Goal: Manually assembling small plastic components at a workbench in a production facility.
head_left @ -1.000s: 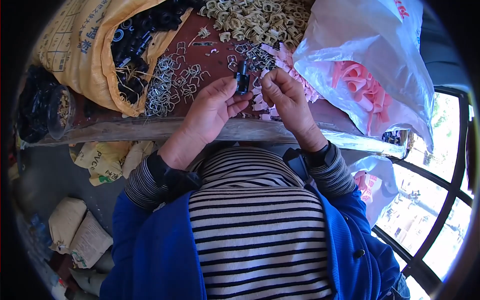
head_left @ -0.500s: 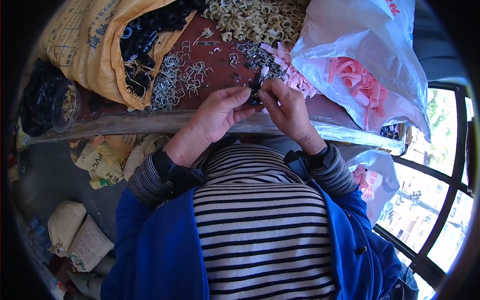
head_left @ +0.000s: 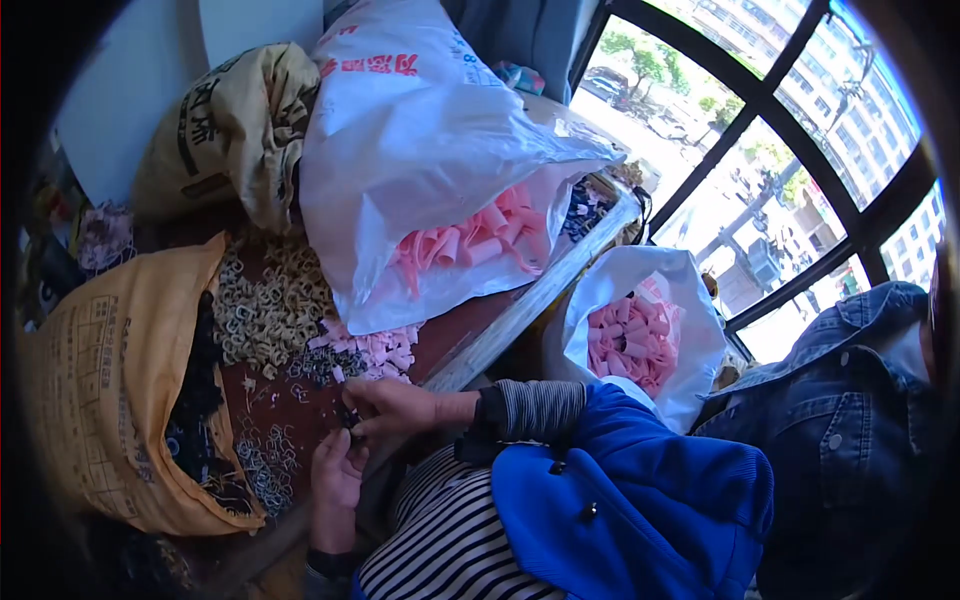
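Observation:
Low in the picture, my two hands meet over the near edge of the red-brown table. Between the fingertips is a small black part (head_left: 350, 417), mostly hidden by the fingers; its kind cannot be made out. My left hand (head_left: 337, 475) is closed with thumb and fingers on its near side. From the right, my right hand (head_left: 397, 407) pinches the same part. Just beyond them lie small pink strips (head_left: 388, 352) and small dark pieces. Silver wire clips (head_left: 267, 468) are piled left of my left hand, with beige clips (head_left: 265, 315) heaped farther back.
An orange woven sack (head_left: 100, 390) lies open at left, with black parts inside. A large white sack (head_left: 400, 130) spills pink curled strips (head_left: 480, 235). Another white bag (head_left: 575, 350) of pink strips stands beside the table. At right, someone in a denim jacket (head_left: 835, 430) is close by the window.
The view has swung right, bringing in the window, the second white bag and the person in denim. My hands stay together on the small black part.

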`<action>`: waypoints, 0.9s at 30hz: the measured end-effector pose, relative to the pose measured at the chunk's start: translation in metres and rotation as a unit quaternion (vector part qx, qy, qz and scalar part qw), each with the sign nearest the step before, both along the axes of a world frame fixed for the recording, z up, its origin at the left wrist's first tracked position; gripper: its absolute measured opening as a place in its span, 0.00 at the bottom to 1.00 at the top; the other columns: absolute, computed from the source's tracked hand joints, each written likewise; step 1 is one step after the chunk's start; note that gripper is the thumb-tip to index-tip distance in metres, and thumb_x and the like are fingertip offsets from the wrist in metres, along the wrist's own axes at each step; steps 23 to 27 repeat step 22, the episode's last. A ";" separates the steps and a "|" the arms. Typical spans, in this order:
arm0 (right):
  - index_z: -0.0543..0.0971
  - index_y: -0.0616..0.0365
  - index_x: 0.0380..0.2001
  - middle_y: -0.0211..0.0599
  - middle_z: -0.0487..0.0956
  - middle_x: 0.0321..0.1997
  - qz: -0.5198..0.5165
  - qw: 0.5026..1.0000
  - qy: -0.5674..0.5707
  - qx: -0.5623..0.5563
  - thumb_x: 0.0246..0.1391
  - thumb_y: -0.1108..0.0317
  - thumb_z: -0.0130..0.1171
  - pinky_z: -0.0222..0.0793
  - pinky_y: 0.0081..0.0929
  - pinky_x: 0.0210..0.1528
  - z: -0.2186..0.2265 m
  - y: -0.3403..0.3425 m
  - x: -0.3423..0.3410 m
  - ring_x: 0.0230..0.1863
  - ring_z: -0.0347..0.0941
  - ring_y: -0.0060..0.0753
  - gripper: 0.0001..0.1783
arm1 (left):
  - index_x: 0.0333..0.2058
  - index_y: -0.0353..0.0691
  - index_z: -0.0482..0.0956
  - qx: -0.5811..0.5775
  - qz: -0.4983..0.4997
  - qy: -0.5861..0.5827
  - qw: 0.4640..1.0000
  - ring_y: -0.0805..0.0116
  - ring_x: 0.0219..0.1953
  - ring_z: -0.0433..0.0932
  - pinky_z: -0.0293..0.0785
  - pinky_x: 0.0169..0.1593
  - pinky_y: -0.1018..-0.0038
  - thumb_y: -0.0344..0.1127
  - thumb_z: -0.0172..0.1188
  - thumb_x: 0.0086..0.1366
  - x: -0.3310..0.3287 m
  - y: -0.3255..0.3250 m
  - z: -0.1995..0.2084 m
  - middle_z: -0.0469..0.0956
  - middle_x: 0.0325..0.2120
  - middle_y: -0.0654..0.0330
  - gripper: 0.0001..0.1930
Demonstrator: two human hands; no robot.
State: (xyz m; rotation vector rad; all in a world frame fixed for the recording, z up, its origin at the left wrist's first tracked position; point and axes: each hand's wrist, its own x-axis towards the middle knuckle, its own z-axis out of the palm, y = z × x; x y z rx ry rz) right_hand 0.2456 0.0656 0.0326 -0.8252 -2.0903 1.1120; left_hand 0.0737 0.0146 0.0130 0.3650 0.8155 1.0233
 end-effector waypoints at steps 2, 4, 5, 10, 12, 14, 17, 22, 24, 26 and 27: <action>0.66 0.58 0.27 0.33 0.68 0.19 -0.026 0.996 0.057 -0.064 0.41 0.65 0.58 0.62 0.26 0.24 -0.005 0.001 0.006 0.23 0.67 0.29 0.14 | 0.36 0.37 0.70 0.008 -0.028 0.013 0.999 0.72 0.29 0.75 0.73 0.30 0.83 0.32 0.50 0.58 0.005 0.001 0.007 0.73 0.30 0.62 0.08; 0.66 0.59 0.28 0.32 0.69 0.20 -0.029 0.993 0.052 -0.099 0.40 0.65 0.59 0.62 0.25 0.25 -0.008 0.000 0.006 0.25 0.67 0.26 0.15 | 0.37 0.36 0.69 -0.003 -0.031 0.024 0.999 0.71 0.28 0.75 0.73 0.30 0.84 0.31 0.50 0.58 0.003 0.001 0.001 0.74 0.31 0.61 0.09; 0.66 0.60 0.29 0.32 0.69 0.21 -0.013 0.988 0.050 -0.142 0.40 0.65 0.60 0.62 0.24 0.26 -0.008 0.001 0.008 0.26 0.67 0.23 0.16 | 0.38 0.36 0.69 -0.009 -0.026 0.024 0.999 0.70 0.29 0.75 0.73 0.30 0.84 0.32 0.50 0.57 0.001 0.001 -0.001 0.74 0.30 0.60 0.10; 0.67 0.60 0.29 0.35 0.70 0.23 0.053 0.980 0.096 -0.167 0.39 0.65 0.60 0.63 0.24 0.28 -0.003 0.020 0.019 0.26 0.67 0.26 0.16 | 0.39 0.36 0.69 -0.008 -0.050 -0.020 0.998 0.68 0.29 0.75 0.74 0.30 0.81 0.33 0.52 0.57 -0.011 0.010 -0.011 0.74 0.31 0.59 0.12; 0.68 0.60 0.29 0.36 0.70 0.22 -0.004 0.998 0.024 -0.059 0.38 0.65 0.60 0.63 0.26 0.28 0.004 0.034 0.040 0.26 0.68 0.31 0.15 | 0.41 0.36 0.68 -0.013 -0.066 -0.050 0.996 0.67 0.30 0.75 0.74 0.32 0.80 0.37 0.50 0.58 -0.022 0.019 -0.027 0.73 0.33 0.57 0.14; 0.68 0.59 0.28 0.38 0.70 0.23 -0.084 0.994 -0.057 0.029 0.37 0.65 0.58 0.63 0.30 0.29 0.007 0.048 0.065 0.27 0.68 0.37 0.15 | 0.42 0.36 0.67 -0.020 -0.080 -0.066 0.994 0.67 0.31 0.74 0.74 0.32 0.80 0.39 0.50 0.58 -0.029 0.026 -0.037 0.73 0.34 0.56 0.16; 0.69 0.59 0.28 0.42 0.70 0.32 -0.234 0.957 -0.141 0.099 0.37 0.66 0.56 0.63 0.36 0.29 0.000 0.066 0.105 0.30 0.68 0.43 0.13 | 0.46 0.36 0.64 -0.082 -0.056 -0.162 0.982 0.64 0.36 0.73 0.74 0.34 0.80 0.38 0.50 0.58 -0.035 0.028 -0.041 0.70 0.40 0.53 0.19; 0.68 0.55 0.36 0.43 0.65 0.42 -0.379 0.879 -0.266 0.116 0.36 0.64 0.56 0.66 0.35 0.34 -0.024 0.099 0.129 0.33 0.68 0.47 0.19 | 0.53 0.35 0.57 0.045 -0.083 -0.141 0.985 0.60 0.38 0.70 0.69 0.45 0.73 0.31 0.53 0.56 -0.053 0.024 -0.061 0.72 0.34 0.51 0.26; 0.68 0.55 0.36 0.43 0.65 0.42 -0.379 0.879 -0.266 0.116 0.36 0.64 0.56 0.66 0.35 0.34 -0.024 0.099 0.129 0.33 0.68 0.47 0.19 | 0.53 0.35 0.57 0.045 -0.083 -0.141 0.985 0.60 0.38 0.70 0.69 0.45 0.73 0.31 0.53 0.56 -0.053 0.024 -0.061 0.72 0.34 0.51 0.26; 0.68 0.55 0.36 0.43 0.65 0.42 -0.379 0.879 -0.266 0.116 0.36 0.64 0.56 0.66 0.35 0.34 -0.024 0.099 0.129 0.33 0.68 0.47 0.19 | 0.53 0.35 0.57 0.045 -0.083 -0.141 0.985 0.60 0.38 0.70 0.69 0.45 0.73 0.31 0.53 0.56 -0.053 0.024 -0.061 0.72 0.34 0.51 0.26; 0.68 0.55 0.36 0.43 0.65 0.42 -0.379 0.879 -0.266 0.116 0.36 0.64 0.56 0.66 0.35 0.34 -0.024 0.099 0.129 0.33 0.68 0.47 0.19 | 0.53 0.35 0.57 0.045 -0.083 -0.141 0.985 0.60 0.38 0.70 0.69 0.45 0.73 0.31 0.53 0.56 -0.053 0.024 -0.061 0.72 0.34 0.51 0.26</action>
